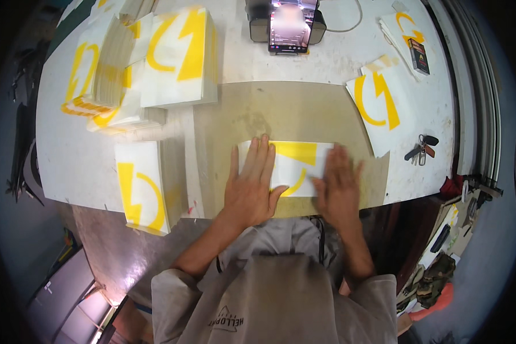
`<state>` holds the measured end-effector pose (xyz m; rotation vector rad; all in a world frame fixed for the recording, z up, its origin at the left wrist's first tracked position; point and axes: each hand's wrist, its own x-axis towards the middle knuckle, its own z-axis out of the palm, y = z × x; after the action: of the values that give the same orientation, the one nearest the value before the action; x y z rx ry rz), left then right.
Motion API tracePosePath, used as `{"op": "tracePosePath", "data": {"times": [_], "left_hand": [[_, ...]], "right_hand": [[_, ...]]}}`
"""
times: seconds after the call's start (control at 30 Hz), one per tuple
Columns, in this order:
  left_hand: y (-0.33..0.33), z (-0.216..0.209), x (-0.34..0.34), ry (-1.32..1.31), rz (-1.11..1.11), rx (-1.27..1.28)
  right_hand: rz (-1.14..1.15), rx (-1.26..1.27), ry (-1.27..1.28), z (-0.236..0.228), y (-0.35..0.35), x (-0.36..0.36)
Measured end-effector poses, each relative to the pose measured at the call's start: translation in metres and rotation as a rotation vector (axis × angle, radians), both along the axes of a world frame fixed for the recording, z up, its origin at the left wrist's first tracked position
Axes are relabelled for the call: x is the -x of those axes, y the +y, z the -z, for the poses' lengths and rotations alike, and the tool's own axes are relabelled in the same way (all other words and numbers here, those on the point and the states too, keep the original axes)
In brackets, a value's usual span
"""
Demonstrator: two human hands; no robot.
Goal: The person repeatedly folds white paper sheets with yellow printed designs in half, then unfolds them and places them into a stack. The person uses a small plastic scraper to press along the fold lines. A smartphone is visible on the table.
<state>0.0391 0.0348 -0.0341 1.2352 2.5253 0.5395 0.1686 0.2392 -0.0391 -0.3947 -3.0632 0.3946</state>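
Note:
A white paper sheet with a yellow printed design [294, 166], apparently folded, lies flat on a tan work mat [223, 114] in front of me. My left hand [252, 186] rests flat over its left end, fingers stretched away from me and thumb out to the side. Over the right end lies my right hand [339, 186], slightly blurred, with its fingers extended. Neither hand grips anything. Beside the mat on the left stands a stack of similar folded papers [140, 183], overhanging the table's near edge.
Several taller stacks of folded papers [180, 57] fill the far left. A phone [292, 28] leans on a dark stand at the back. Loose printed sheets [378, 106], a small dark box [418, 56] and a bunch of keys [422, 150] lie on the right.

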Motion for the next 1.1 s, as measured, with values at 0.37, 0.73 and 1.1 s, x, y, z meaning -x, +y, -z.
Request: {"op": "tracePosePath", "data": {"times": [0.37, 0.73, 1.1], "left_hand": [[0.005, 0.007, -0.02, 0.048, -0.079, -0.016], [0.003, 0.015, -0.021, 0.076, -0.057, -0.021], [0.008, 0.003, -0.024, 0.145, -0.232, -0.016]], "right_hand": [[0.67, 0.304, 0.362, 0.007, 0.007, -0.083], [0.286, -0.084, 0.513, 0.012, -0.013, 0.019], [0.45, 0.085, 0.54, 0.005, 0.001, -0.063]]}}
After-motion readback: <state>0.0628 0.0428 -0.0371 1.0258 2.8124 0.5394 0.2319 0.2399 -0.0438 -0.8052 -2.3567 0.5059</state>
